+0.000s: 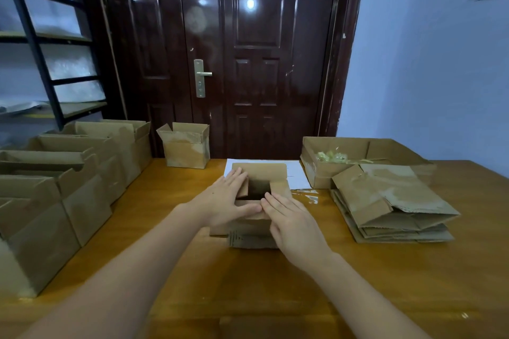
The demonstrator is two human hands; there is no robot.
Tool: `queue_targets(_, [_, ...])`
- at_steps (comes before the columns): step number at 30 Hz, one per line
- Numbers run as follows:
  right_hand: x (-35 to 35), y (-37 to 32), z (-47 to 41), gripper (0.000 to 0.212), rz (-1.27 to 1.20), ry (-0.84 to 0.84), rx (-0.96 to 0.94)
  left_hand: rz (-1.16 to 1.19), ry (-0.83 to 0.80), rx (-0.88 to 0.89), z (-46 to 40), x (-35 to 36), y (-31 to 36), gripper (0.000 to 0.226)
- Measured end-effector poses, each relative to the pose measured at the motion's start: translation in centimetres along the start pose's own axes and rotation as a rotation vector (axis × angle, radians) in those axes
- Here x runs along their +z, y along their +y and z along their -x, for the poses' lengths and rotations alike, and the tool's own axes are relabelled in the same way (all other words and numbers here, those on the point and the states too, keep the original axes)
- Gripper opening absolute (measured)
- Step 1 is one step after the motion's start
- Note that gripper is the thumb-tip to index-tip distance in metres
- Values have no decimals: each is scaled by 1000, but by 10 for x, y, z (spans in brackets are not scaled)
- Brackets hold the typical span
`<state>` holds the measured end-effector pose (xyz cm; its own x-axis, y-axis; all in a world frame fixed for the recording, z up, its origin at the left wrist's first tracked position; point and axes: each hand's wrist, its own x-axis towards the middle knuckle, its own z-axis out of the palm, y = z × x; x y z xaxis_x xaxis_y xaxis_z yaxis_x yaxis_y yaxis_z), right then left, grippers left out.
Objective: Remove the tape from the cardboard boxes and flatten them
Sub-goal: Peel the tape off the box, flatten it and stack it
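Pressing the open box (257, 201) down on the desk (170, 256).
My left hand (230, 195) and right hand (293, 224) lie flat, fingers straight and together, on its flaps; I'd push evenly so the walls directly beneath fold without tearing.
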<state>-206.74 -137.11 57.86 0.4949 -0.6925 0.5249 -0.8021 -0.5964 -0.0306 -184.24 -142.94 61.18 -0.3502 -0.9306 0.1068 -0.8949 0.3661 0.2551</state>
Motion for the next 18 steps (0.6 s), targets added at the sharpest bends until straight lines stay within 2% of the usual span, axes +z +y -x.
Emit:
queue_targets(3, [-5,5,-12,60,12,-36,-2,13,-45,-7,-6,5,-5,130])
queue_targets(7, [-8,28,-46,107,72,-296,13,26,0,33,-8,14,-10,116])
queue_targets(9, [-6,37,-59,121,48,-410,39,23,8,24,-7,14,-10,116])
queue_targets(11, [-1,42,-64,124,6,-446,67,19,19,26,-6,16,-9,117])
queue_targets(15, [10,45,-62,119,11,-431,90,-78,20,46,-6,13,-3,109])
queue_targets(18, [9,46,-64,117,1,-455,106,-293,63,230,-6,3,6,85])
